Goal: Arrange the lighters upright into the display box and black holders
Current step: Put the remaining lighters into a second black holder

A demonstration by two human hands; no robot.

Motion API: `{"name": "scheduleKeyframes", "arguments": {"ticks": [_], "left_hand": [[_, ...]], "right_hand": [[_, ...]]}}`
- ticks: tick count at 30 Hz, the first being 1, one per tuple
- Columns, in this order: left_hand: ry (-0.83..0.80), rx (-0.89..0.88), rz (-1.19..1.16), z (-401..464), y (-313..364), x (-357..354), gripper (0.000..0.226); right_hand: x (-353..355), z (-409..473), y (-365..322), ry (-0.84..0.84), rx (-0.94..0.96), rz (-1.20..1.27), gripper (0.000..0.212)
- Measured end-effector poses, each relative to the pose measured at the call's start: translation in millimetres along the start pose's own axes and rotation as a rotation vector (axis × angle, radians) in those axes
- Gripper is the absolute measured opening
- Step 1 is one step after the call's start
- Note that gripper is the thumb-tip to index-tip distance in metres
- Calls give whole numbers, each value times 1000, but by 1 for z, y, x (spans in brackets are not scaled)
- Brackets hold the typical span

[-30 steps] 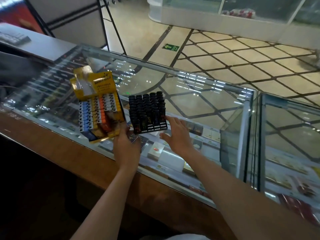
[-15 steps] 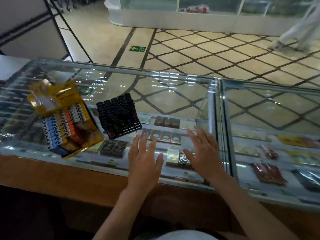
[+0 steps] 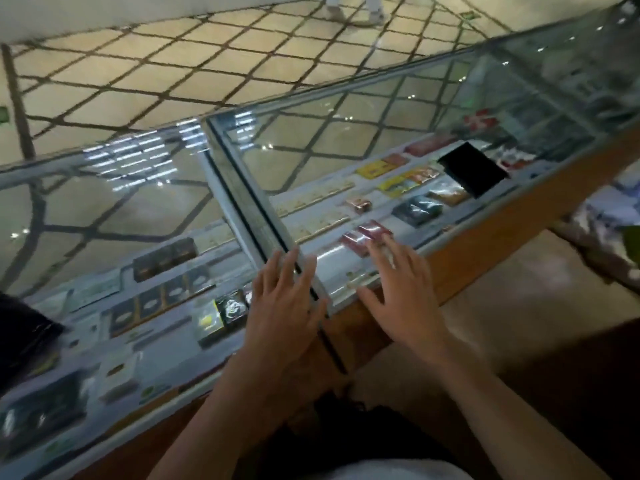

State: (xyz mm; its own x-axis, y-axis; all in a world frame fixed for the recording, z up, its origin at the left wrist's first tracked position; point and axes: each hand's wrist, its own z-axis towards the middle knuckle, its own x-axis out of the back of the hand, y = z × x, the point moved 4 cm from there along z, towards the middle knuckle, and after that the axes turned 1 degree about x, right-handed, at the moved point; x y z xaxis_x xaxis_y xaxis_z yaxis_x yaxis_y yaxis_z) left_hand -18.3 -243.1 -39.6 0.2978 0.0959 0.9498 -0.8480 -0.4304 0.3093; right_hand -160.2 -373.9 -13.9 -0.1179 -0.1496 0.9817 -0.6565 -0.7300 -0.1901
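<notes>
Two hands hold nothing. Left hand (image 3: 282, 313): fingers straight and spread, palm down over the metal seam (image 3: 258, 233) where two panes of the glass counter (image 3: 145, 209) meet. Right hand (image 3: 401, 292): fingers likewise straight and spread, just beside the left, over the near edge of the right pane; whether either palm touches the glass cannot be told, as motion blur softens both.

No lighter, display box or holder is identifiable. At the far-left edge, well apart from the left hand, a dark object (image 3: 20, 337) is cut off by the frame; its identity is undetermined. Beyond the right hand, a flat black rectangle (image 3: 472, 169) lies on the glass. Packets (image 3: 367, 235) under the glass, ahead of the right fingertips, are blurred and unreadable.
</notes>
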Motion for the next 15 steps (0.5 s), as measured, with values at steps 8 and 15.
{"name": "scheduleKeyframes", "arguments": {"ticks": [8, 15], "left_hand": [[-48, -84, 83, 49, 99, -18, 75], [-11, -12, 35, 95, 200, -38, 67]], "right_hand": [[24, -17, 100, 62, -151, 52, 71], [47, -20, 218, 94, -139, 102, 75]]}}
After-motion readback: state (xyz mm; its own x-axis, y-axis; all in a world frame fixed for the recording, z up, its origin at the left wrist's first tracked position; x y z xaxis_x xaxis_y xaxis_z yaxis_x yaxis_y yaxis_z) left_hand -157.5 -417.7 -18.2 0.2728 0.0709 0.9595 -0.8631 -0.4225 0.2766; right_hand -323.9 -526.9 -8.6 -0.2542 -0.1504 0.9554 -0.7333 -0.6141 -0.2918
